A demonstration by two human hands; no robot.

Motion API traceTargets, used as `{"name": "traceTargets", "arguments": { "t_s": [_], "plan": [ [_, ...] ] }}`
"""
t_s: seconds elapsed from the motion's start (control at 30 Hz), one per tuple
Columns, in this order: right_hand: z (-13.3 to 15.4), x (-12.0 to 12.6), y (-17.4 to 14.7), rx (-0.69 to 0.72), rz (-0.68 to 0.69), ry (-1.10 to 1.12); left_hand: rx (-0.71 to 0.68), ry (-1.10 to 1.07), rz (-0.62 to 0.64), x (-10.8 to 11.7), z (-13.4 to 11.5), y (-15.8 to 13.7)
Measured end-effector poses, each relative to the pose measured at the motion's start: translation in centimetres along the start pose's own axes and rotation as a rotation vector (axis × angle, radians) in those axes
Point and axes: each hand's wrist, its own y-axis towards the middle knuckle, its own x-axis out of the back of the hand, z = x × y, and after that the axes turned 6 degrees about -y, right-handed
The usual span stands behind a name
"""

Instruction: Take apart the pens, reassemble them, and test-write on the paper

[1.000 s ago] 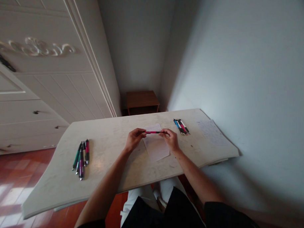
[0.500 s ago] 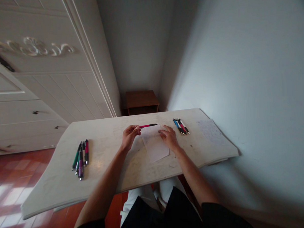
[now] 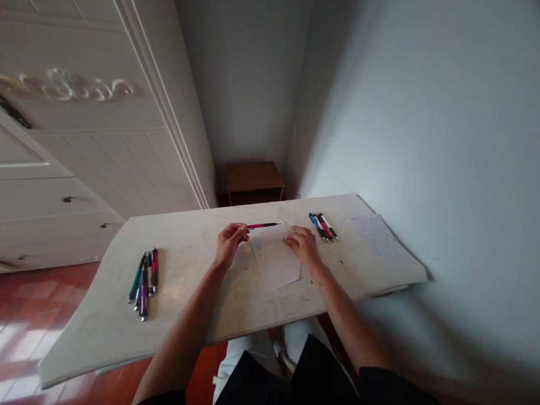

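Observation:
My left hand (image 3: 229, 242) is closed around one end of a pink and black pen (image 3: 262, 226). The pen lies nearly level, its dark tip pointing right, along the top edge of a sheet of white paper (image 3: 276, 261). At the sheet's upper right edge is my right hand (image 3: 303, 245), fingers loosely bent and apart, with nothing seen in them. Whether its fingertips press on the paper I cannot tell. Just beyond it, several pens (image 3: 324, 226) in blue, pink, black and white lie side by side.
On the left of the white table (image 3: 189, 300) several green, purple and red pens (image 3: 143, 283) lie in a loose pile. A written-on sheet (image 3: 380, 237) rests at the right end, near the wall. A small brown table (image 3: 255, 176) stands behind, beside a white cabinet (image 3: 104, 161).
My right hand has shifted slightly down and right, off the pen's tip end. The pen stays in my left hand, almost unmoved. The whole view has shifted slightly.

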Motion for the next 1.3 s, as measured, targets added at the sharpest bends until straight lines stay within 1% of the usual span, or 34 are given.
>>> {"name": "traceTargets", "arguments": {
  "t_s": [0.1,0.3,0.37,0.43,0.5,0.57,0.67,0.77,0.97,1.17,1.3],
  "plan": [
    [0.3,0.1,0.0,0.025,0.007,0.035,0.002,0.015,-0.01,0.1,0.1,0.1],
    [0.7,0.1,0.1,0.042,0.053,0.009,0.023,0.004,-0.027,0.2,0.2,0.2],
    [0.8,0.2,0.1,0.043,0.03,0.037,0.024,0.003,-0.024,0.3,0.3,0.2],
    [0.9,0.3,0.2,0.04,-0.022,0.103,0.019,0.0,-0.019,0.4,0.3,0.2],
    [1.0,0.5,0.3,0.0,-0.08,0.195,0.016,0.004,-0.019,0.5,0.3,0.1],
    [1.1,0.7,0.4,-0.076,-0.112,0.299,0.014,0.016,-0.021,0.5,0.2,0.0],
    [1.3,0.9,0.4,-0.156,-0.116,0.44,0.015,0.034,-0.011,0.5,0.1,-0.1],
    [1.5,1.1,0.4,-0.17,-0.117,0.517,0.034,0.046,0.004,0.5,0.1,-0.2],
    [1.7,1.2,0.5,-0.205,-0.105,0.554,0.059,0.066,0.018,0.6,0.4,-0.1],
    [1.9,1.2,0.4,-0.184,-0.07,0.551,0.064,0.051,0.034,0.7,0.5,-0.1],
    [1.8,1.0,0.4,-0.19,-0.061,0.554,0.061,0.087,0.039,0.4,0.2,-0.3]
  ]
}}
